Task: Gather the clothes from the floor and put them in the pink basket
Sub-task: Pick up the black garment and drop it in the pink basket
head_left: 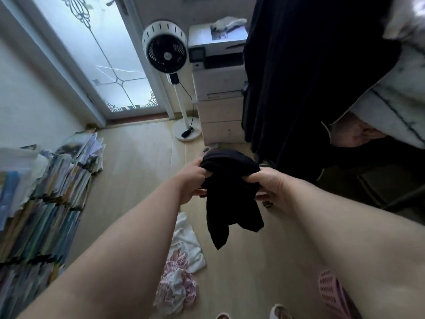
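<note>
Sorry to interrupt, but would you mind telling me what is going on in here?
A person is holding a black garment up in both hands, left hand and right hand gripping its top. A white garment and pink striped clothes lie on the wooden floor. The pink basket stands at the lower right.

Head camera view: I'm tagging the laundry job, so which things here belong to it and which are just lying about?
Part of the job:
- black garment, gripped by left hand and right hand
- white cloth on the floor
- pink-striped clothes on the floor
- pink basket

Lying about:
- standing fan
- printer
- stacked books
- hanging dark garment
</note>
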Tool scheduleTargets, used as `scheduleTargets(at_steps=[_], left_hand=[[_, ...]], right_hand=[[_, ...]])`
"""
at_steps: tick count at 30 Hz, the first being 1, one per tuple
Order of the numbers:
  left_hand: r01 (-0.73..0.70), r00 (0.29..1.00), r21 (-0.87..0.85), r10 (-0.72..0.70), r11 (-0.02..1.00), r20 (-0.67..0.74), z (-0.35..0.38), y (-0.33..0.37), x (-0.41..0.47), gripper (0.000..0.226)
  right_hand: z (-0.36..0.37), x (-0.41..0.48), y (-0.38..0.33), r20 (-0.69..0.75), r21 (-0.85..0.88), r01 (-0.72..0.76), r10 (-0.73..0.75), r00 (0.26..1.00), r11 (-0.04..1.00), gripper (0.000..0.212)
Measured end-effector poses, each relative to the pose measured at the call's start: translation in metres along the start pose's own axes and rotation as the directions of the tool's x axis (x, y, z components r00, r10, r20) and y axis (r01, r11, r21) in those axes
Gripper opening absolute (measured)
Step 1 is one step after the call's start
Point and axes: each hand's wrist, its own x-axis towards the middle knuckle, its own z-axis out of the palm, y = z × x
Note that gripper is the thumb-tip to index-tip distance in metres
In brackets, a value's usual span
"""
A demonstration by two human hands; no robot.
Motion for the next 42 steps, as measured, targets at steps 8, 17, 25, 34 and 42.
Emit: scheduleTargets(at_steps=[8, 17, 25, 34, 42], left_hand=[[-0.141, 0.975, 0.151, 0.111, 0.978, 0.191, 0.038, 0.066, -0.024, 0.039], [-0.252, 0.911, 0.243, 0.145, 0.937, 0.387, 0.116, 0.116, -0.054, 0.037], [-0.294, 0.893, 0.291, 0.153, 0.91, 0.424, 0.211, 0.142, -0.064, 0.036], [-0.296, 0.862, 0.254, 0.143, 0.921, 0.486, 0.331, 0.153, -0.076, 0.043], [-0.265, 0.84, 0.21, 0.118, 0.941, 0.529, 0.416, 0.151, -0.078, 0.031]], right_hand=[[-0.051, -0.073, -0.019, -0.07, -0.021, 0.039, -0.04, 0.997, 0.999, 0.02], [-0.116, -0.153, -0.005, -0.156, 0.098, 0.032, -0.017, 0.988, 0.995, 0.029], [-0.19, -0.204, 0.022, -0.243, 0.171, 0.038, 0.005, 0.97, 0.984, 0.023], [-0.271, -0.251, 0.072, -0.384, 0.286, 0.078, 0.04, 0.923, 0.955, 0.01], [-0.325, -0.278, 0.108, -0.497, 0.386, 0.108, 0.108, 0.861, 0.916, 0.006]])
